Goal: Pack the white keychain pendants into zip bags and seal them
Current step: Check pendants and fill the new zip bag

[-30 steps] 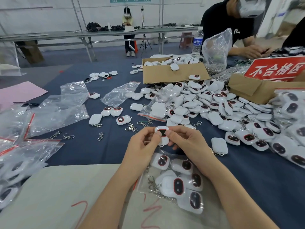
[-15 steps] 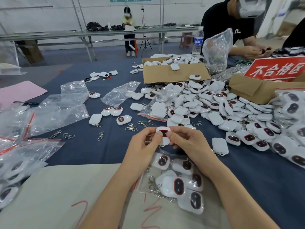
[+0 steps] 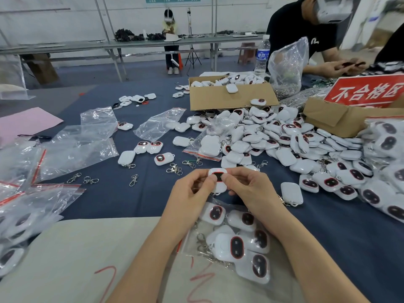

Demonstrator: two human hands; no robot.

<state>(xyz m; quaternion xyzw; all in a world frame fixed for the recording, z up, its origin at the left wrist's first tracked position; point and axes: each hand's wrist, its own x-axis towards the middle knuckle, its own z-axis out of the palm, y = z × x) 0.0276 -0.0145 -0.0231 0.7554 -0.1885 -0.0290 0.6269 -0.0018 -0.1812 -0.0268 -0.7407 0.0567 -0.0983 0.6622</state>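
A white keychain pendant [image 3: 218, 171] with a dark oval face is held upright between both hands above the table. My left hand [image 3: 190, 195] pinches its left side, and my right hand [image 3: 249, 191] pinches its right side, thumbs on the face. Just below my hands lies a clear zip bag [image 3: 236, 239] holding several pendants with metal clips. A large heap of loose pendants [image 3: 284, 141] covers the table to the right.
Empty zip bags [image 3: 72, 145] and filled ones [image 3: 13, 226] lie at the left. Loose metal clips [image 3: 133, 179] dot the blue cloth. Two cardboard boxes [image 3: 229, 99] stand behind the heap. A person in black works at the far right; a beige board [image 3: 76, 259] lies at the near edge.
Both hands stay pinched on the pendant; they have barely shifted, and the thumbs press slightly closer over its dark face.
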